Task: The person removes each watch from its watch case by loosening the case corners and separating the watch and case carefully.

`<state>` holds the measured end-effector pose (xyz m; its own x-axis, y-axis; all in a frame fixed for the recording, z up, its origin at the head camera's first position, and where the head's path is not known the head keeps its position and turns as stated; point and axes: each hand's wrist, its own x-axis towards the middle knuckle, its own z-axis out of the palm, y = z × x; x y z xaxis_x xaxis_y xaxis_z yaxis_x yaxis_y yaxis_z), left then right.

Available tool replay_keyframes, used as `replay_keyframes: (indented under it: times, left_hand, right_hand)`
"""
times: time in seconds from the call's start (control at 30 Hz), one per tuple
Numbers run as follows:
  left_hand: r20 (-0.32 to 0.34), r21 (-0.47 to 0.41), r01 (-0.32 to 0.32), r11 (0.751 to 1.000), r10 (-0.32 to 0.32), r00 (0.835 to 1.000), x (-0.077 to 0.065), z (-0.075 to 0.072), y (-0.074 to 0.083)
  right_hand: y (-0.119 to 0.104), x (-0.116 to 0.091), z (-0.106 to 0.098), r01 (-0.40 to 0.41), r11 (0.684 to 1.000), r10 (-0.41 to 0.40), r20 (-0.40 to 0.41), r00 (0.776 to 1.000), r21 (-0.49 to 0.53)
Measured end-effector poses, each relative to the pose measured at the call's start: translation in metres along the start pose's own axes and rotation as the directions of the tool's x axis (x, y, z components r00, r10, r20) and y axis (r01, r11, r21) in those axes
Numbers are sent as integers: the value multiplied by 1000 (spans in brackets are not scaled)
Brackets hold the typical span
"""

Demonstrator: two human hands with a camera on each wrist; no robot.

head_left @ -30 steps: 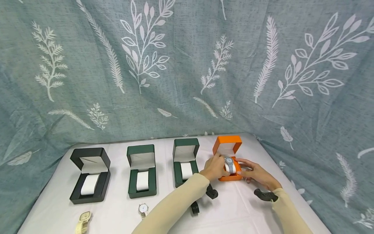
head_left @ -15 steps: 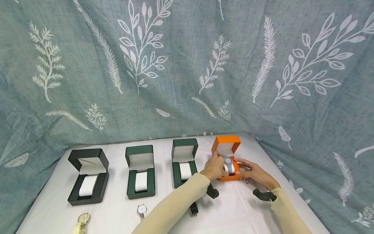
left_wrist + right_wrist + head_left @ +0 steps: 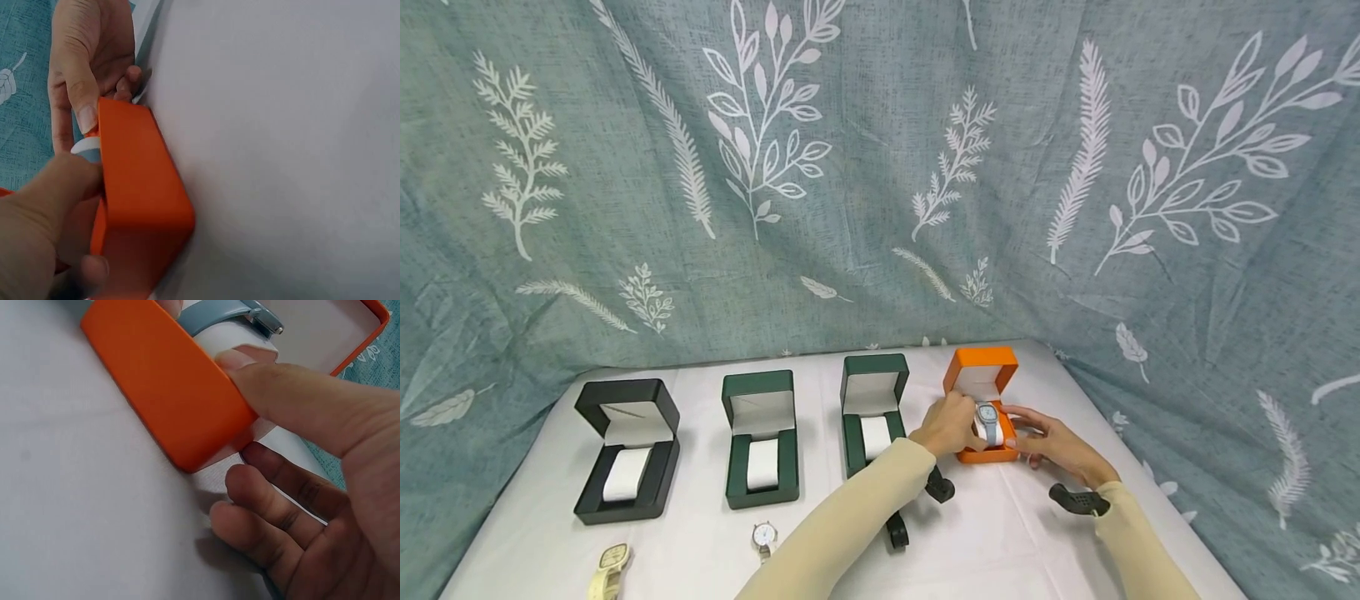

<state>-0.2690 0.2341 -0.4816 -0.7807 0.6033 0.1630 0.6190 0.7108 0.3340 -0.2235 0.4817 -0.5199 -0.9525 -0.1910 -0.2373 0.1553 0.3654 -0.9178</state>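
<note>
An orange watch box [image 3: 992,457] stands on the table with its lid raised. Inside, a grey-blue wristwatch [image 3: 988,419] is wrapped round a white cushion [image 3: 225,339]. At the box's left side, my left hand [image 3: 951,425] holds it, the thumb [image 3: 78,178] reaching in behind the front wall by the cushion. Another left fingertip [image 3: 94,270] shows outside the box near its corner. On the opposite side my right hand [image 3: 1056,446] grips the box, its thumb [image 3: 240,360] over the rim against the cushion and its other fingers curled below, outside the wall.
Left of the orange box stand two open green watch boxes [image 3: 765,492] [image 3: 853,429] and an open black one [image 3: 662,492], each with a white cushion. Nearer lie a cream watch [image 3: 610,567], a silver-cased watch [image 3: 765,537] and a black item [image 3: 897,532] by the left sleeve.
Both hands stay at the orange box, with the watch on its cushion inside. The left wrist has shifted very slightly; the head view has drifted a little.
</note>
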Motion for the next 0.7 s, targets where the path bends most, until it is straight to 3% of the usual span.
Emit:
replay_keyframes:
  times: [0.33, 0.7]
  left_hand:
    - [-34, -73, -61, 995, 58, 998, 1, 5, -9]
    - [-60, -91, -96, 991, 91, 994, 0, 9, -11]
  right_hand:
    - [-1, 1, 0, 1, 1000, -1, -6, 1000, -11]
    - [-4, -3, 2, -4, 1000, 4, -10, 1000, -24]
